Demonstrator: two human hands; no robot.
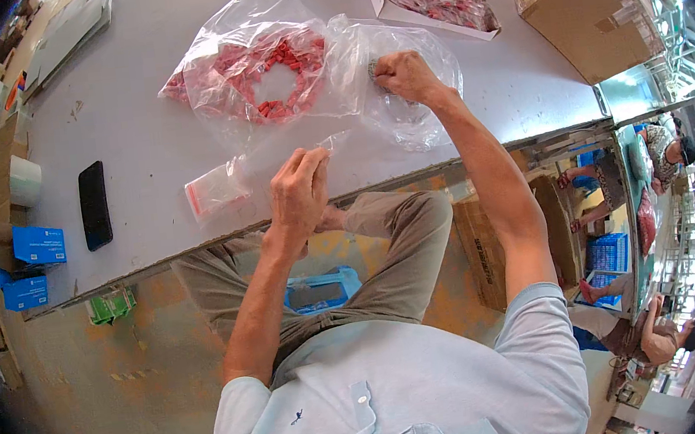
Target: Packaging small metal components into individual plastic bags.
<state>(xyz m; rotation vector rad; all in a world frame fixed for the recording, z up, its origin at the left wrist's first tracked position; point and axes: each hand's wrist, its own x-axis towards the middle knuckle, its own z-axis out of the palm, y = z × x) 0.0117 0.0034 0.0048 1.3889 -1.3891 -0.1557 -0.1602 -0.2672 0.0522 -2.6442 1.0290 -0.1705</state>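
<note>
Nearest, the left hand [301, 190] has its fingertips pinched together on a small clear bag [334, 140], by the table edge [378, 182]. At nine o'clock from it lie flat packets [217, 188]. At about half past one, the right hand [409, 77] bunches its fingers in a loose clear bag [407, 123]; whether they grip pieces, I cannot tell. Past the packets, towards twelve, sits a bag of red pieces [236, 80]. Slick film could slip a light pinch; a snagging wrist could drag the loose bag, spilling contents.
</note>
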